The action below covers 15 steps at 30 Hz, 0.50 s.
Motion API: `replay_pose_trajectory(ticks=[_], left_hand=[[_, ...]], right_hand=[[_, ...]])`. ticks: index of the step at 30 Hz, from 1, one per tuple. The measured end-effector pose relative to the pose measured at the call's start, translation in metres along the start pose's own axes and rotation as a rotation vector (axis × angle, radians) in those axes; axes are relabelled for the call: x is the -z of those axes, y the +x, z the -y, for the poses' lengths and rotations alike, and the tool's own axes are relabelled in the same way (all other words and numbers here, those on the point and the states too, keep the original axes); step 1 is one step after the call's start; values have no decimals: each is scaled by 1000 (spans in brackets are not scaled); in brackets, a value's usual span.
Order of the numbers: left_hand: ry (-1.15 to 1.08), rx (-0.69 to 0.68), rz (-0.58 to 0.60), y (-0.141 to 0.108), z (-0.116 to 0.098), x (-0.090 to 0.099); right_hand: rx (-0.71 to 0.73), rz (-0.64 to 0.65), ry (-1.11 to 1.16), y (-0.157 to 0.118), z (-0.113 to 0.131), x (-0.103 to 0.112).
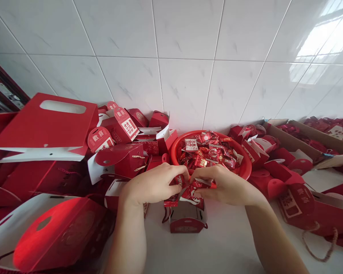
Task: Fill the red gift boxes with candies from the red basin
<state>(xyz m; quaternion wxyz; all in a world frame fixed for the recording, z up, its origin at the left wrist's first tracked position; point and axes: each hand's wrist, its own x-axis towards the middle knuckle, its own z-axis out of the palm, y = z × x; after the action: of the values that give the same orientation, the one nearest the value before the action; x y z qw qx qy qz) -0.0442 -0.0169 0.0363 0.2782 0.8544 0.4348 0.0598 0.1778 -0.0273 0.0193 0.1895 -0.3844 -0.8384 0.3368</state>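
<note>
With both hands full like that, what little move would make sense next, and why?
I'd probably lower the left hand and right hand slightly and release the red packets into the small box. Both hands hold packets close above it, and its top appears open beneath them.

Left hand [156,183] and right hand [227,185] shown bare, slim fingers [207,173] rounded at the tips, narrow wrists [131,196] seen uncovered, smooth forearms [133,236] exposed, gently widened toward the view's lower edge
</note>
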Motion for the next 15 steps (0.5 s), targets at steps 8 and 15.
replay_pose_trajectory(ticks=[8,15], left_hand=[[15,87,68,0,-4,1],[15,90,66,2,-1,-1]], right_hand=[[-36,109,-107,3,4,-1],[-44,120,-195,4,4,-6]])
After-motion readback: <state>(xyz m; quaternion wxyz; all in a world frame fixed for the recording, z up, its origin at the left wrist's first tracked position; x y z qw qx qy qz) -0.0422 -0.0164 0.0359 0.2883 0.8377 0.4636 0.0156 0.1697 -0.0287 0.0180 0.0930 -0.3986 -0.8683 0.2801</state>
